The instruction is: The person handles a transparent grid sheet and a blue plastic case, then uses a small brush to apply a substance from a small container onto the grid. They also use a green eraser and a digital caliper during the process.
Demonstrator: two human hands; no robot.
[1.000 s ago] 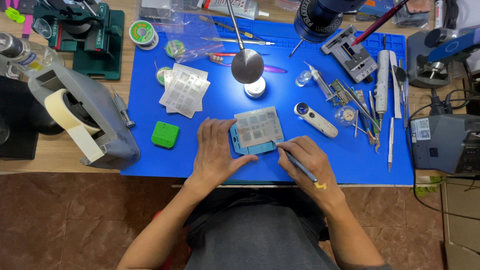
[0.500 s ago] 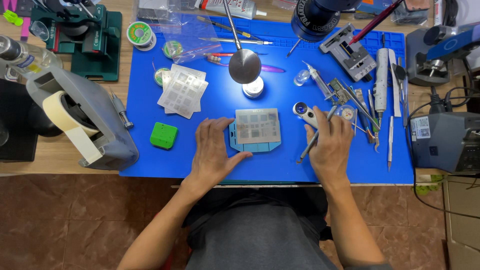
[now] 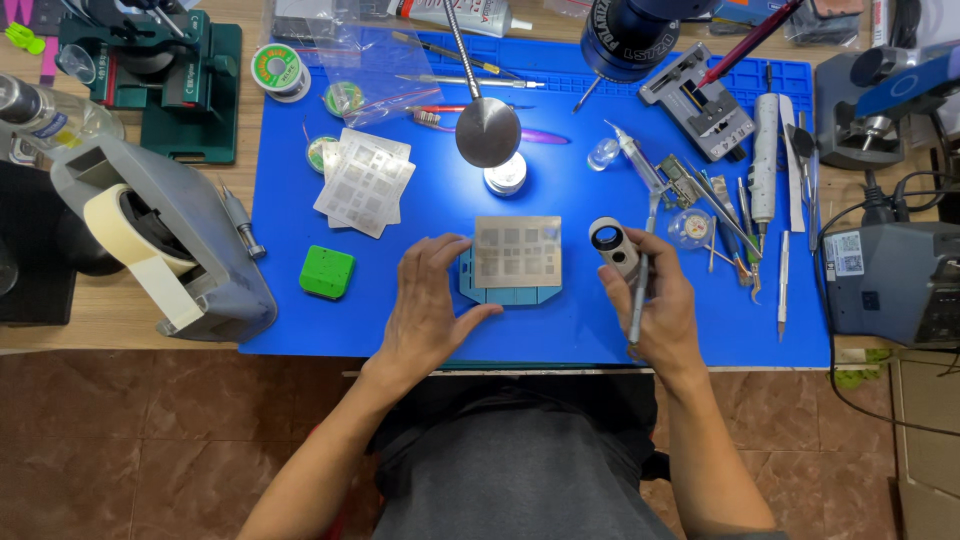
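Left hand (image 3: 432, 300) steadies blue holder (image 3: 510, 290) under metal stencil (image 3: 517, 250).
Right hand (image 3: 655, 300), fingers curled round a thin tool (image 3: 637, 300), touches small loupe (image 3: 612, 243); keep left fingers flat, pressing evenly.

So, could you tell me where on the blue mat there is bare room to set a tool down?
Bare blue mat shows along the near edge below the green block, and between the left hand and right hand under the stencil plate. The right side, around the tweezers, is crowded.
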